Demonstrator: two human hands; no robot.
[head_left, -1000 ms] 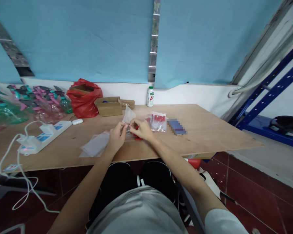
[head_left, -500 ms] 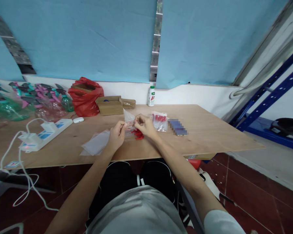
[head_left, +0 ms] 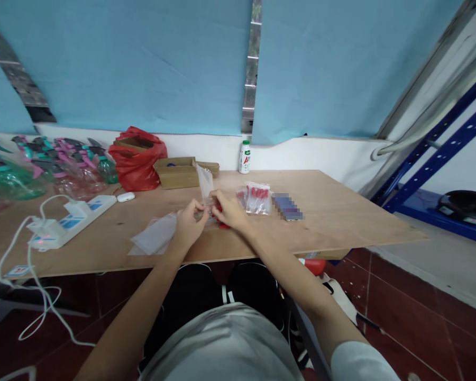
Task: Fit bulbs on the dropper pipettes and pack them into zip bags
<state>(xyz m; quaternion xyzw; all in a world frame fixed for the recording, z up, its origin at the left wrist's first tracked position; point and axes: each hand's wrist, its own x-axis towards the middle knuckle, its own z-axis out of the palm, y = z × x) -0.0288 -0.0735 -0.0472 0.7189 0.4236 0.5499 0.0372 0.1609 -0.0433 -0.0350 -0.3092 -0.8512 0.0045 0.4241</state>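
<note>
Between my hands a clear plastic bag (head_left: 204,181) stands up, its upper end pointing away from me. My left hand (head_left: 190,219) pinches its near end with thumb and fingers. Close on the other side, my right hand (head_left: 229,210) has its fingers bent against the same bag. Red pieces (head_left: 223,226) lie on the table under my right hand, mostly covered by it. Left of my hands lies a stack of flat clear bags (head_left: 154,235). Filled bags with red-capped items (head_left: 258,198) rest beyond my right hand.
A phone (head_left: 287,206) lies right of the filled bags on the wooden table (head_left: 341,217). A white bottle (head_left: 244,157), a cardboard box (head_left: 177,173) and a red bag (head_left: 138,161) stand along the back. Spray bottles (head_left: 69,166) and a power strip (head_left: 73,222) are at left.
The bag between my hands has turned more upright, and its upper part shows more. My hands have come closer together, the right one shifting left.
</note>
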